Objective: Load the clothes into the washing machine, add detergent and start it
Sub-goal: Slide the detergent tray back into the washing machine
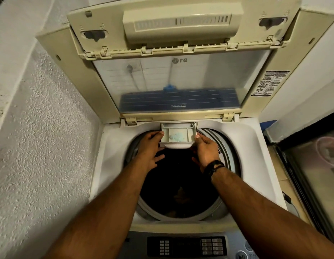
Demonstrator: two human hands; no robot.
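A top-loading washing machine (113,146) stands below me with its lid (181,81) folded up against the back. At the rear of the opening a grey detergent drawer (178,144) sticks out over the drum, with pale blue powder (178,136) in its tray. My left hand (149,148) touches the drawer's left side, fingers spread. My right hand (205,148), a black band on its wrist, presses the drawer's right corner. The drum (179,191) is dark inside, and dark clothes lie in it, hard to make out.
The control panel (186,246) with its buttons runs along the machine's front edge. A rough white wall (40,146) closes in on the left. On the right stands a dark-framed glass surface (315,174), with tiled floor beside the machine.
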